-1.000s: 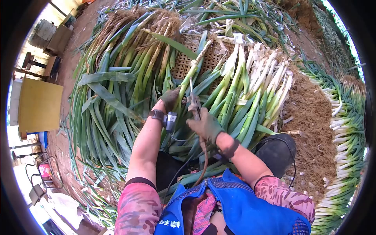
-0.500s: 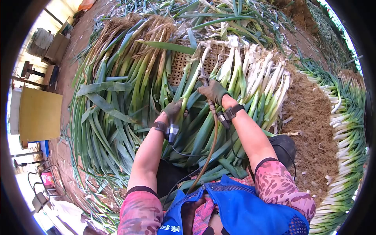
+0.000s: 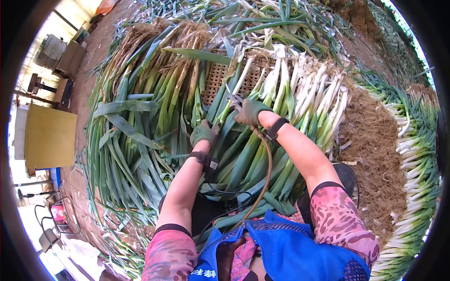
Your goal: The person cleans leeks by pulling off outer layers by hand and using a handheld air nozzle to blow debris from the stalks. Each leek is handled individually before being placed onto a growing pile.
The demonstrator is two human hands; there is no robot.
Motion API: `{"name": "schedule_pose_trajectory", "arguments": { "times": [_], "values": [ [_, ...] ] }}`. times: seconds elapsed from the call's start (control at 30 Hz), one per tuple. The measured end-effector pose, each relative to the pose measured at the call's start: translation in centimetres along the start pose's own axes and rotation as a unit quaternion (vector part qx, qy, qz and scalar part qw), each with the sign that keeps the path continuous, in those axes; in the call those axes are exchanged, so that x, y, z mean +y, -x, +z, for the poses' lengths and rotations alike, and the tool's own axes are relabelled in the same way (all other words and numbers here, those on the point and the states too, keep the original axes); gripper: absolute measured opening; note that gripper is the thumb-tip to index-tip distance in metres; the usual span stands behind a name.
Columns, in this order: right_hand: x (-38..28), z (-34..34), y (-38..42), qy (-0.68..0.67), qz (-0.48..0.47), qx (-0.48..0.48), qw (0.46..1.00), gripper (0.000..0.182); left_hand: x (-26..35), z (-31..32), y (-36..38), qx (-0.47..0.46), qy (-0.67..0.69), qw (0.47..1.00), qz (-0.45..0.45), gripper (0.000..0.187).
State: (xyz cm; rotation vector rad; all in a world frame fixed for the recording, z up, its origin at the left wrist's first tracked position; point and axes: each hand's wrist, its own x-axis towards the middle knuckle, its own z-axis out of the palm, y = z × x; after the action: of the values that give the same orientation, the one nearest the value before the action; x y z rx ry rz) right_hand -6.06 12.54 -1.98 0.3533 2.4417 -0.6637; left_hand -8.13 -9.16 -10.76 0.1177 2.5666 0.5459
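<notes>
My right hand [image 3: 252,112], in a dark green glove, is wrapped round a metal air blow gun [image 3: 236,99] with a brown hose [image 3: 269,161] running from it towards my body. The gun's thin nozzle points up and left, beside a leek [image 3: 243,76] with a bare whitish stem. My left hand [image 3: 205,133], gloved too, is closed on the lower green part of that leek; its fingertips are partly hidden. Untrimmed leeks [image 3: 164,93] with brown roots lie left of my hands, and leeks with clean white stems [image 3: 315,91] lie to the right.
A perforated tan crate [image 3: 216,82] shows beneath the leeks. Brown root scraps [image 3: 375,164] are heaped to the right, with a long row of white-stemmed leeks [image 3: 415,187] beyond. Loose leaves [image 3: 262,21] cover the ground ahead. A yellow board [image 3: 50,137] and a metal-framed chair [image 3: 58,218] stand left.
My right hand has moved slightly left and down, with the blow gun turned to point up-left. My left hand has shifted slightly left, its wrist turning. The leek's upper stem now looks barer and whiter.
</notes>
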Motion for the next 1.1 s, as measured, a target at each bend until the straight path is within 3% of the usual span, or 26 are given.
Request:
{"name": "schedule_pose_trajectory", "arguments": {
  "times": [0.03,0.13,0.2,0.27,0.3,0.33,0.4,0.43,0.47,0.5,0.53,0.57,0.67,0.7,0.77,0.83,0.93,0.97,1.03,1.1],
  "values": [
    [0.5,-0.1,0.6,-0.017,0.005,0.02,1.0,0.058,0.2,0.2,0.5,0.011,0.017,1.0,-0.006,0.053],
    [2.9,-0.6,1.4,-0.057,0.067,0.022,0.996,0.052,-0.6,3.9,-1.6,-0.17,0.169,0.968,0.073,0.065],
    [4.1,-1.2,3.0,-0.084,0.133,0.03,0.987,0.046,3.9,4.7,2.7,-0.298,0.21,0.921,0.14,0.071],
    [6.3,-1.0,4.3,-0.165,0.161,0.041,0.972,0.042,5.8,5.1,4.3,-0.242,0.233,0.91,0.243,0.074],
    [6.7,-1.0,5.5,-0.255,0.156,0.062,0.952,0.025,6.0,3.8,3.8,-0.24,0.192,0.927,0.216,0.066],
    [8.1,-0.5,5.0,-0.228,0.138,0.076,0.961,0.027,6.1,3.5,1.6,-0.2,0.107,0.954,0.195,0.055],
    [9.5,0.1,4.7,-0.203,0.127,0.091,0.967,0.033,3.9,0.9,-0.9,0.013,0.197,0.975,0.1,0.04],
    [9.5,0.2,5.0,-0.205,0.133,0.09,0.966,0.039,1.7,-0.3,-2.4,0.147,0.2,0.962,0.111,0.04],
    [8.6,0.0,5.7,-0.204,0.131,0.089,0.966,0.049,0.2,-2.3,-4.0,0.174,0.184,0.967,0.027,0.038],
    [7.6,0.0,6.3,-0.202,0.129,0.086,0.967,0.059,-3.0,-2.5,-5.9,0.176,0.117,0.977,-0.01,0.038],
    [6.7,0.7,6.6,-0.218,0.096,0.087,0.967,0.061,-4.8,-3.4,-5.9,0.116,0.068,0.99,-0.038,0.037],
    [5.7,1.4,7.0,-0.234,0.063,0.088,0.966,0.062,-5.9,-3.0,-6.1,0.117,0.04,0.992,-0.032,0.038],
    [1.9,3.0,7.8,-0.225,0.035,0.056,0.972,0.066,-4.9,-0.9,-6.5,0.113,-0.038,0.99,-0.072,0.041],
    [1.0,3.2,7.9,-0.211,0.038,0.042,0.976,0.067,-5.3,0.3,-7.6,0.123,-0.06,0.987,-0.079,0.051],
    [0.9,5.1,7.0,-0.214,0.041,0.027,0.976,0.064,-7.1,-0.7,-8.7,0.054,0.112,0.988,-0.09,0.061],
    [0.8,5.7,7.0,-0.208,0.032,0.021,0.977,0.062,-8.4,-1.9,-10.3,0.0,0.309,0.942,-0.129,0.071],
    [0.1,5.5,7.2,-0.277,0.062,-0.054,0.957,0.06,-2.6,-4.0,-6.3,0.11,0.122,0.982,-0.097,0.058],
    [1.0,7.0,6.1,-0.259,0.041,0.001,0.965,0.059,-1.6,-3.8,-5.4,0.115,0.022,0.99,-0.075,0.051],
    [3.2,9.3,4.2,-0.209,-0.039,0.058,0.975,0.057,-1.7,-4.3,-6.2,0.083,0.038,0.994,-0.053,0.049],
    [1.8,7.0,6.4,-0.316,-0.011,0.03,0.948,0.058,-2.2,-4.4,-7.9,0.082,0.091,0.992,-0.013,0.044]
  ]
}}
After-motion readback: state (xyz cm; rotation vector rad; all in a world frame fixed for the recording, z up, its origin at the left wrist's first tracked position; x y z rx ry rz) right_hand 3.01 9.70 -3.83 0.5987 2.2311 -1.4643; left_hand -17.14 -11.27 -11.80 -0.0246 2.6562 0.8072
